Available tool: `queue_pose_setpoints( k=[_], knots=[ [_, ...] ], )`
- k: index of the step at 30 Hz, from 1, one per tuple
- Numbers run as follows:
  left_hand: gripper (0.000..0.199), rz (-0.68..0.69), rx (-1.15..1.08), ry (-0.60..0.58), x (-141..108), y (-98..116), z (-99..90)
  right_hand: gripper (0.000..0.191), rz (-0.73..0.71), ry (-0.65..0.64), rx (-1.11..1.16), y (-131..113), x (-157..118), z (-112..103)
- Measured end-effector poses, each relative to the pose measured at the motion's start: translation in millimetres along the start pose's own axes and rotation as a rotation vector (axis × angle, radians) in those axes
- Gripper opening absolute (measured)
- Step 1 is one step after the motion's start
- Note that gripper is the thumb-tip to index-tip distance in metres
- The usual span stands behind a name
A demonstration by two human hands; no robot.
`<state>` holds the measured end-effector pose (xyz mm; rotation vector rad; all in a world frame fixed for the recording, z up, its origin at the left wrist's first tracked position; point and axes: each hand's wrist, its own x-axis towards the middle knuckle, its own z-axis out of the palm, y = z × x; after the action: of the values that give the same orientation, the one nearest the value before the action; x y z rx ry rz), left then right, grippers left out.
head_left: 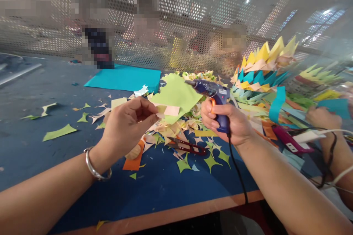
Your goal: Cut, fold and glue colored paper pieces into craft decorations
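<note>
My left hand, with a silver bangle at the wrist, pinches a small pale paper strip between thumb and fingertips. A blue hot glue gun is in my right hand, fingers wrapped round its grip near the orange trigger. Its nozzle points left, over the edge of a light green paper sheet. That sheet lies on the heap of scraps just behind the strip. Thread snips with dark red handles lie on the table below, between my two hands.
Cut paper scraps cover the middle of the blue table. A teal sheet lies behind them. At right stand spiky layered paper pieces, a magenta power strip with cables, and another person's hand. A perforated panel rises behind.
</note>
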<state>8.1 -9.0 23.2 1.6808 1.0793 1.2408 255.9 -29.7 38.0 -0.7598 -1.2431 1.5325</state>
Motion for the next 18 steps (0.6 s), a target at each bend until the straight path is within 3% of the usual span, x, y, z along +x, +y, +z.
queue_pose_setpoints(
  k=[4, 8, 18],
  knots=[
    [0.011, 0.014, 0.02, 0.011, -1, 0, -0.1, 0.011, -0.014, 0.012, -0.289, 7, -2, 2],
    [0.008, 0.018, 0.011, -0.003, -2, 2, -0.4, 0.025, -0.037, -0.011, -0.529, 11, -3, 2],
    [0.008, 0.065, 0.08, -0.014, -3, 2, -2.3, 0.026, -0.115, -0.002, -0.792, 15, -3, -4]
  ],
)
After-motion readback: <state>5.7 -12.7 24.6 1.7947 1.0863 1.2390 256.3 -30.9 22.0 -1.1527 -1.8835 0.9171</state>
